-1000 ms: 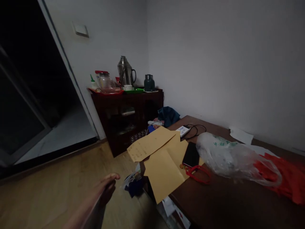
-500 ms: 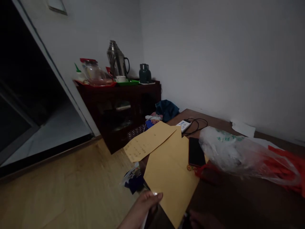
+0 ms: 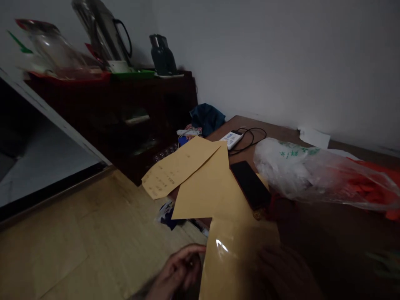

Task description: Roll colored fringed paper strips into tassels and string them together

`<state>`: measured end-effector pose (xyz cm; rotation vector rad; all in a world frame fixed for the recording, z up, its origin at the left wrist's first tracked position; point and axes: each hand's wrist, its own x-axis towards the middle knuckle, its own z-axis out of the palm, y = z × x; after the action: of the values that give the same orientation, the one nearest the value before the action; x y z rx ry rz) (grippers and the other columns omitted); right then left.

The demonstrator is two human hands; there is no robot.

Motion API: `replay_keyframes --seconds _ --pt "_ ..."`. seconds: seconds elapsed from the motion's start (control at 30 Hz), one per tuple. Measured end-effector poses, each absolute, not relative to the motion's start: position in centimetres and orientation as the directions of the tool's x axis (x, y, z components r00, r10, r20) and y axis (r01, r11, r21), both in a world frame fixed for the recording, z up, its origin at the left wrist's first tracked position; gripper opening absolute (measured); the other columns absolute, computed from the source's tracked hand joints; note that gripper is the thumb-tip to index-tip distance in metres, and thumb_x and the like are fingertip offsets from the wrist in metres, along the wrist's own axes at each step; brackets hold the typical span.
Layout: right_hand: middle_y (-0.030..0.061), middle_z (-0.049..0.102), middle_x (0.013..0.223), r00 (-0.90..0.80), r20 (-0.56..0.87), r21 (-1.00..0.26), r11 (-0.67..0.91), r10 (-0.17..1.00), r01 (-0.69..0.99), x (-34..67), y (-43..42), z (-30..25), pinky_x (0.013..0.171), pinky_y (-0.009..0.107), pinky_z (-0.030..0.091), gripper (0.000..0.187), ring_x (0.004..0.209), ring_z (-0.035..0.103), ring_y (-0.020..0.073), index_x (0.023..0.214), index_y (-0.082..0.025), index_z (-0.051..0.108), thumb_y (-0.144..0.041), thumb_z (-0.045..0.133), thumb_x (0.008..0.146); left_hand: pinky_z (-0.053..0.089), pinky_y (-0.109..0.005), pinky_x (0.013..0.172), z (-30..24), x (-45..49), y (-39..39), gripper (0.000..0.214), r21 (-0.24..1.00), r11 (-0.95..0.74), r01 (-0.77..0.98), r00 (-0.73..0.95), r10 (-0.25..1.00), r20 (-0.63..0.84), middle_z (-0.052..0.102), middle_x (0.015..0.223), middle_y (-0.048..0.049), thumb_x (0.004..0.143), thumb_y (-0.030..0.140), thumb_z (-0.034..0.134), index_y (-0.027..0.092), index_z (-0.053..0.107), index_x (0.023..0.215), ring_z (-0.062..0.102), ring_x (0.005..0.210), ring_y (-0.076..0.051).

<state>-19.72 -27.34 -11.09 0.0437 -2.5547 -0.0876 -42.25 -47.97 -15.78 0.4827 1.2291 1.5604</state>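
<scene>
A brown envelope (image 3: 237,258) is raised at the bottom of the view, over the near edge of the dark wooden table (image 3: 328,237). My left hand (image 3: 178,273) has its fingers curled at the envelope's left edge. My right hand (image 3: 283,271) is at the envelope's right side, dim and blurred, and its fingers cannot be made out. Two more brown envelopes (image 3: 184,166) lie overlapped at the table's corner. A black phone (image 3: 250,184) rests on them.
A clear plastic bag (image 3: 312,175) lies over red cloth (image 3: 375,183) at the right. A white charger with a cable (image 3: 231,138) sits farther back. A dark cabinet (image 3: 109,116) carries a metal flask (image 3: 103,29), a kettle (image 3: 162,54) and a glass jar. Wooden floor (image 3: 78,241) spreads left.
The view has moved closer and lower. My left hand came from the floor side to the envelope's edge. The nearest envelope has risen off the table toward me, and my right hand has appeared.
</scene>
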Motion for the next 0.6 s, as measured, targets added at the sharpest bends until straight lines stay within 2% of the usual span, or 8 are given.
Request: replay_keyframes --seconds 0.07,0.13,0.2,0.27,0.37,0.5,0.6 --pt "0.0013 0.075 0.104 -0.826 0.563 -0.015 1.0 0.002 -0.007 -19.2 -27.4 -11.4 0.09 0.027 0.052 0.021 0.096 0.07 0.0165 0.11 -0.025 0.069 -0.026 0.052 0.097 0.039 -0.02 0.051 -15.3 -43.0 -47.8 0.059 0.924 0.079 -0.375 -0.39 0.891 -0.235 0.072 0.079 -0.0046 0.068 0.067 0.074 0.021 0.076 0.105 0.047 0.049 -0.008" --pt "0.0026 0.075 0.106 -0.819 0.566 -0.118 0.993 0.092 0.03 -18.7 -27.7 -11.6 0.091 0.026 0.053 0.023 0.099 0.069 0.0171 0.113 -0.025 0.068 -0.025 0.054 0.096 0.046 -0.023 0.062 -15.1 -42.4 -47.2 0.046 0.928 0.121 -0.353 -0.359 0.898 -0.254 0.075 0.09 -0.007 0.07 0.054 0.079 0.021 0.077 0.102 0.059 0.066 -0.015" --pt "0.0036 0.073 0.109 -0.825 0.531 -0.23 0.97 0.196 0.083 -18.2 -28.0 -11.5 0.089 0.024 0.055 0.025 0.101 0.069 0.0174 0.117 -0.025 0.067 -0.026 0.054 0.096 0.049 -0.026 0.067 -15.0 -41.1 -46.6 0.04 0.889 0.181 -0.421 -0.313 0.891 -0.329 0.075 0.083 -0.0074 0.069 0.049 0.081 0.018 0.079 0.093 0.064 0.075 -0.02" --pt "0.004 0.072 0.112 -0.833 0.475 -0.336 0.933 0.284 0.126 -17.6 -28.3 -11.2 0.084 0.02 0.057 0.025 0.101 0.07 0.0171 0.117 -0.025 0.066 -0.027 0.055 0.095 0.049 -0.026 0.063 -14.9 -40.0 -46.2 0.038 0.833 0.208 -0.513 -0.297 0.867 -0.399 0.075 0.077 -0.0066 0.066 0.049 0.083 0.017 0.079 0.086 0.064 0.069 -0.019" --pt "0.0036 0.071 0.112 -0.824 0.426 -0.449 0.878 0.373 0.166 -17.1 -28.5 -10.7 0.082 0.019 0.058 0.025 0.099 0.07 0.0166 0.115 -0.026 0.066 -0.023 0.055 0.093 0.05 -0.026 0.063 -14.4 -39.4 -45.7 0.039 0.782 0.193 -0.593 -0.304 0.846 -0.439 0.074 0.075 -0.0058 0.064 0.044 0.085 0.017 0.077 0.091 0.065 0.067 -0.019" --pt "0.0031 0.071 0.107 -0.822 0.418 -0.492 0.857 0.388 0.155 -17.3 -28.5 -10.2 0.082 0.02 0.058 0.022 0.099 0.07 0.0164 0.113 -0.027 0.064 -0.022 0.058 0.092 0.051 -0.028 0.064 -13.4 -40.1 -44.8 0.044 0.77 0.137 -0.623 -0.336 0.842 -0.422 0.074 0.075 -0.0065 0.065 0.044 0.084 0.016 0.076 0.098 0.066 0.067 -0.02" --pt "0.0053 0.072 0.103 -0.805 0.499 -0.414 0.905 0.32 0.103 -18.8 -28.7 -9.3 0.079 0.024 0.059 0.02 0.093 0.07 0.0176 0.112 -0.025 0.064 -0.025 0.053 0.096 0.049 -0.025 0.063 -12.9 -40.4 -44.2 0.039 0.823 0.123 -0.554 -0.393 0.833 -0.389 0.073 0.073 -0.0048 0.069 0.044 0.081 0.017 0.076 0.097 0.063 0.066 -0.018"
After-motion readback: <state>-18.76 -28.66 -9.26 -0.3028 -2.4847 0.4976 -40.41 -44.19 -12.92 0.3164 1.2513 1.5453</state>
